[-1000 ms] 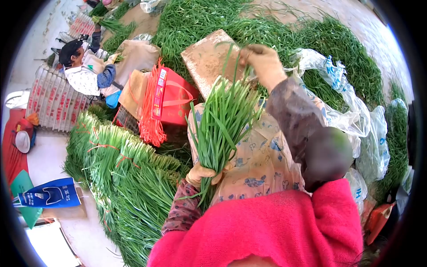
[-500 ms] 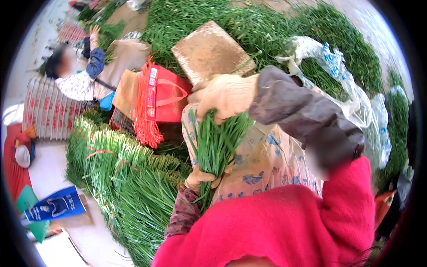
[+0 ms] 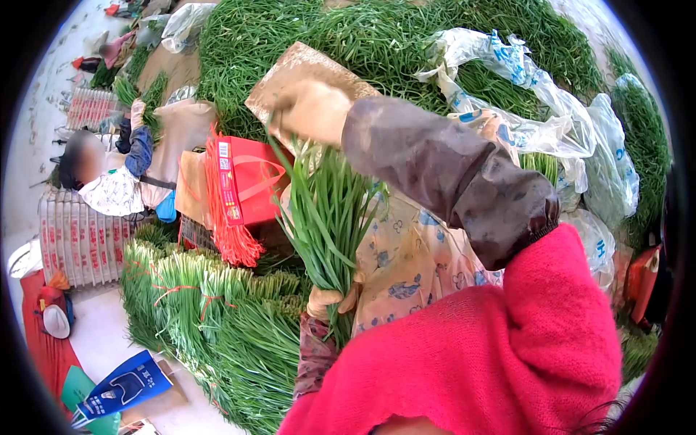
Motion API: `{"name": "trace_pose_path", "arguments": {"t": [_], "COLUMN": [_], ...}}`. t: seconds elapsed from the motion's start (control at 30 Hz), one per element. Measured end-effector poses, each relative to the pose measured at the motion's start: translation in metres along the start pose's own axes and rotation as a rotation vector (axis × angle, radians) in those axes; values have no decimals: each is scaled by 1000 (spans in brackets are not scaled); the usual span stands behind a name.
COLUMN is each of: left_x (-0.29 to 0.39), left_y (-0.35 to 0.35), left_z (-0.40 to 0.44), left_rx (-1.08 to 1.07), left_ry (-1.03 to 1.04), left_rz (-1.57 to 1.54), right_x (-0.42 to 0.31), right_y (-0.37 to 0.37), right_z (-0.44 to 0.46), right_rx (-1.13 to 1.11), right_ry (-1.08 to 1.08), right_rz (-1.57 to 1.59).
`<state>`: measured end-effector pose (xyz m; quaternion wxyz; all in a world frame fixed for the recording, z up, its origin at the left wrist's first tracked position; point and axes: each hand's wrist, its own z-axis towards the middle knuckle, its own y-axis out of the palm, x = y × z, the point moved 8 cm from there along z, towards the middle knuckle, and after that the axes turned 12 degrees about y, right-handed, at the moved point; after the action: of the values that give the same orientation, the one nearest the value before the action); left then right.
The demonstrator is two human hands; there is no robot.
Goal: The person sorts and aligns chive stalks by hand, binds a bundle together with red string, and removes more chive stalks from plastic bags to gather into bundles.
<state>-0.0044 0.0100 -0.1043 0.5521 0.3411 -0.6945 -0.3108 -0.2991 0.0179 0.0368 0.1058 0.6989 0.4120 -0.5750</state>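
Observation:
Wrapped round the lower part of a bunch of long green leaves (image 3: 330, 225) is my gloved left hand (image 3: 328, 301), low in the middle. My gloved right hand (image 3: 312, 112) is above the bunch's pale upper ends, in front of a dirty board (image 3: 315, 65). Its fingers are bent and blurred, with a thin green blade near them; what they hold is too unclear to tell. Beside the bunch stands a red bag (image 3: 250, 181) with red ties (image 3: 235, 239) hanging on its side. A patterned apron (image 3: 406, 268) covers my lap.
Tied green bundles (image 3: 210, 304) are stacked at the lower left. Loose greens (image 3: 268, 29) spread behind the board. Clear plastic (image 3: 580, 138) lies at the right. Another person (image 3: 116, 181) sits at the left near stacked crates (image 3: 80, 239). A blue bag (image 3: 127, 384) lies at the lower left.
My right hand has moved left, from over the bunch's top to in front of the board. My left hand keeps hold of the bunch. The view has shifted, and the other person's raised arm is lower.

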Motion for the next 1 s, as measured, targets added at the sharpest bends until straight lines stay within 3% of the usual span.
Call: {"name": "trace_pose_path", "arguments": {"t": [0.07,0.17,0.2,0.27,0.33,0.37,0.43,0.47,0.5,0.6,0.67,0.73,0.77,0.8,0.93,1.0], "left_x": [-1,-3,-2,1,8,12,15,17,19,28,21,13,7,7,4,4], "left_y": [1,-14,-18,-27,-21,-19,-17,-8,0,21,22,15,6,11,17,19], "left_z": [-4,-20,-21,-23,-18,-17,-12,-8,-4,9,13,9,5,7,12,12], "left_rx": [13,51,39,16,6,0,-12,-18,-25,129,143,168,182,188,206,178], "left_ry": [34,59,72,98,124,137,105,71,37,-5,-37,-52,-83,-80,-65,-54], "left_rz": [-87,-130,-137,-151,-159,-157,-120,-92,-64,184,260,274,265,256,227,242], "right_x": [12,49,60,81,102,128,154,170,140,109,101,114,113,117,149,171], "right_y": [-38,-108,-123,-133,-102,-48,10,48,58,55,52,45,35,38,7,-15], "right_z": [31,82,85,61,36,17,-14,-21,-29,-45,-38,-25,-24,-21,-14,-4], "right_rx": [96,377,432,623,328,-179,-579,-808,-766,-646,-551,-325,-196,-202,287,354], "right_ry": [81,-28,50,195,210,72,177,109,-209,-36,-49,159,156,164,410,379], "right_rz": [254,267,177,-574,-762,-661,-191,300,464,990,1027,937,843,837,579,981]}}
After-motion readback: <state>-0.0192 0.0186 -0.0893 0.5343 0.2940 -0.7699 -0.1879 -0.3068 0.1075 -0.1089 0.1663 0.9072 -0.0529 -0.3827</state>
